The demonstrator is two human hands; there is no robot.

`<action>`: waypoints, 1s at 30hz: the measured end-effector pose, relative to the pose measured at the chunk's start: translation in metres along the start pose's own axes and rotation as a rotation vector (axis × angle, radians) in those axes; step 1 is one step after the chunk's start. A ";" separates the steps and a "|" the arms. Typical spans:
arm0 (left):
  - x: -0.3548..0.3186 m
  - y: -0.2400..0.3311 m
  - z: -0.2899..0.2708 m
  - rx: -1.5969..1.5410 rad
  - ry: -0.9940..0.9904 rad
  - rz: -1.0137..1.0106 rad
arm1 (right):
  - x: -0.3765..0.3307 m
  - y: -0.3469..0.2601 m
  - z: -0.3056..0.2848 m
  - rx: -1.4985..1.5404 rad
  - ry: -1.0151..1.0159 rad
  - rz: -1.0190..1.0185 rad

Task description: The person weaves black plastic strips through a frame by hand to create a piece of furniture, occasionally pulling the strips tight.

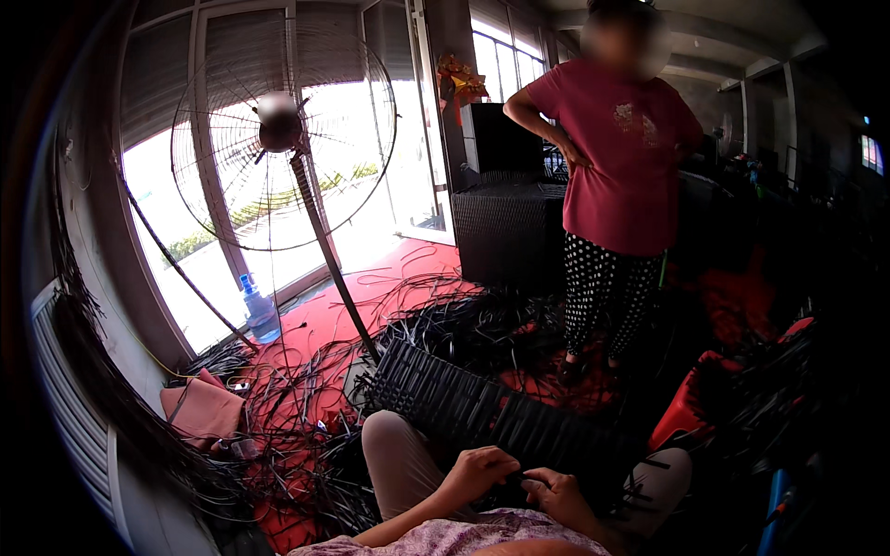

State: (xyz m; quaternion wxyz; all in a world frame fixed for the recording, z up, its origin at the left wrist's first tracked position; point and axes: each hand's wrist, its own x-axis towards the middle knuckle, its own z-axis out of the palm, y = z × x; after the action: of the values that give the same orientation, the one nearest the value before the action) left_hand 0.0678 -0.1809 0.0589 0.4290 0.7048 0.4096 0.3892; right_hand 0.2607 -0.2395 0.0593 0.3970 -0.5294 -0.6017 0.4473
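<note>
Black strands [519,482] are being woven into the dark woven panel [464,403]; the left hand [477,471] and right hand [556,491] are curled on them, so a steady pull seems needed.

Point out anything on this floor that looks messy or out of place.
Loose dark strips lie tangled across the red floor, around the fan stand and a water bottle. Both hands, left hand and right hand, rest on the woven panel.

Bright daylight is let in through tall glazed doors [278,167], in front of which a large pedestal fan [283,139] is stood on a red floor [324,320] strewn with loose dark strips [306,408], while the right side is left in deep shadow.
</note>
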 end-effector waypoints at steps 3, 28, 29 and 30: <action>0.004 0.006 0.003 0.012 -0.023 0.032 | -0.001 -0.002 -0.003 -0.018 0.059 0.001; 0.002 0.008 0.033 0.295 -0.217 0.119 | -0.017 0.065 -0.026 -0.267 0.193 -0.279; 0.001 0.010 0.035 0.277 -0.220 0.074 | -0.019 0.062 -0.029 -0.253 0.158 -0.268; 0.000 0.012 0.036 0.258 -0.224 0.028 | -0.022 0.060 -0.031 -0.237 0.152 -0.256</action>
State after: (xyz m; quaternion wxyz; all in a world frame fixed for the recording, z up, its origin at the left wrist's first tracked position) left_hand 0.1033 -0.1949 0.0577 0.3723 0.7988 0.3958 0.2583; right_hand 0.3099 -0.2557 0.0103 0.4299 -0.5240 -0.6809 0.2776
